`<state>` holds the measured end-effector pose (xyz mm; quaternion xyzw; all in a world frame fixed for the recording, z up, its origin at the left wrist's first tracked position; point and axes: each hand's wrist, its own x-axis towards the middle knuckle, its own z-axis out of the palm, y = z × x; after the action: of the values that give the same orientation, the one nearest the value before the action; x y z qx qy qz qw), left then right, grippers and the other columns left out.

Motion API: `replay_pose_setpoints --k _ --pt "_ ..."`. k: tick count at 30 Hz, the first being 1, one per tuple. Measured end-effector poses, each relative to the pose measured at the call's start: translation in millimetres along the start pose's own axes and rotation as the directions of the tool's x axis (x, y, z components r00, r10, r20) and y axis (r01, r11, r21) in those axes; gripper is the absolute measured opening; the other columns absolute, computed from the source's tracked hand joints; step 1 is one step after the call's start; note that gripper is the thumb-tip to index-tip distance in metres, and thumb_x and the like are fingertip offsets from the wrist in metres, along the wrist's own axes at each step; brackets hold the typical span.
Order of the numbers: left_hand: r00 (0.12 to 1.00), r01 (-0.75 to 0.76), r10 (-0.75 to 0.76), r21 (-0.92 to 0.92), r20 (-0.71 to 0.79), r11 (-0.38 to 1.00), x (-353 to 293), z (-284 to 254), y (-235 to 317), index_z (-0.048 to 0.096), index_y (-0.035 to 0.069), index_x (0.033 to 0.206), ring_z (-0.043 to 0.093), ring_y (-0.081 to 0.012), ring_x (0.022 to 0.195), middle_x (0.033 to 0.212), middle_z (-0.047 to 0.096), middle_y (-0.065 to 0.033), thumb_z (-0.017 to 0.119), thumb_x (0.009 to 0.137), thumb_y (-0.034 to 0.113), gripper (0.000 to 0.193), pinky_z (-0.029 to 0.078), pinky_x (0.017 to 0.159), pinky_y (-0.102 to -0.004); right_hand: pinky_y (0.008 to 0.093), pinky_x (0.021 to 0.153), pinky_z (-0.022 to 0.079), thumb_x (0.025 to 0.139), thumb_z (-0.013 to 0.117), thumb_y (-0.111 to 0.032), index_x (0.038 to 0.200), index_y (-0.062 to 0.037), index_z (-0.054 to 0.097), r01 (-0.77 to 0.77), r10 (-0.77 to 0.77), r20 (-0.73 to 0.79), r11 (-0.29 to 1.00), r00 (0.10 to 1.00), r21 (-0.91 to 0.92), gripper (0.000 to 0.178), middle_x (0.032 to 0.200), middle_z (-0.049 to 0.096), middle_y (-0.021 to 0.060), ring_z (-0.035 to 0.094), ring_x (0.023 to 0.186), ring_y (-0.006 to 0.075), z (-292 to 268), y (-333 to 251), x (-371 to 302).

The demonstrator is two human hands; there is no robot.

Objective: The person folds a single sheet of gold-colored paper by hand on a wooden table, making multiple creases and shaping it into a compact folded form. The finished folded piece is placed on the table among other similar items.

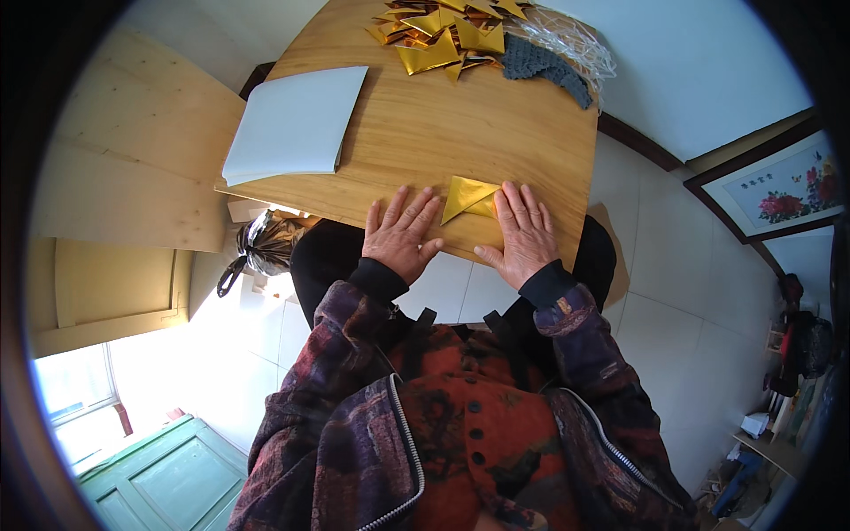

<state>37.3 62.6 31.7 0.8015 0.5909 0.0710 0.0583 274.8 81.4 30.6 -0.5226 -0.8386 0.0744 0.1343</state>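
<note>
A sheet of gold foil paper, folded with a slanted flap, lies on the wooden table close to its front edge. My right hand rests flat over the right end of the foil paper, fingers stretched out, covering that end. Just left of the paper, my left hand lies flat on the table with its fingers spread and nothing in it. At the far edge sits a heap of folded gold foil pieces, several of them pointed at the ends.
A stack of white paper lies at the table's left. A dark grey knitted cloth and a tangle of clear plastic strands are at the far right. Below the left edge stands a dark plastic bag. A framed flower picture leans at right.
</note>
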Motion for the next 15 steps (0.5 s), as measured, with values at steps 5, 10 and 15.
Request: replay_pose_setpoints --k 5,10,15 --pt "0.991 -0.121 0.120 -0.011 -0.063 0.993 17 3 25 0.029 0.011 0.150 0.019 -0.0251 0.147 0.159 0.023 -0.0059 0.051 0.089 0.058 0.081 0.011 0.117 -0.0529 0.0486 0.116 0.018 0.081 0.068 -0.050 0.148 -0.0052 0.031 -0.020 0.020 -0.013 1.000 1.000 -0.007 0.089 0.156 0.024 0.0089 0.020 0.145 0.0303 2 -1 1" --pt "0.955 -0.296 0.297 -0.071 0.005 0.952 44 7 36 0.028 0.008 0.150 0.019 -0.0265 0.147 0.158 0.023 -0.0095 0.043 0.082 0.075 0.096 0.012 0.118 -0.0492 0.0472 0.117 0.018 0.079 0.068 -0.049 0.148 -0.0071 0.032 -0.017 0.018 0.017 0.997 1.000 -0.069 0.088 0.157 0.025 0.0076 0.020 0.145 0.0281 3 1 -1" --pt "0.937 -0.350 0.349 -0.079 -0.020 0.933 44 11 25 0.029 0.005 0.149 0.021 -0.0295 0.146 0.158 0.024 -0.0124 0.044 0.081 0.077 0.100 0.015 0.117 -0.0488 0.0481 0.116 0.018 0.081 0.068 -0.047 0.147 -0.0074 0.033 -0.014 0.014 -0.018 1.000 1.000 -0.008 0.085 0.156 0.026 0.0068 0.021 0.144 0.0291 5 1 -1"
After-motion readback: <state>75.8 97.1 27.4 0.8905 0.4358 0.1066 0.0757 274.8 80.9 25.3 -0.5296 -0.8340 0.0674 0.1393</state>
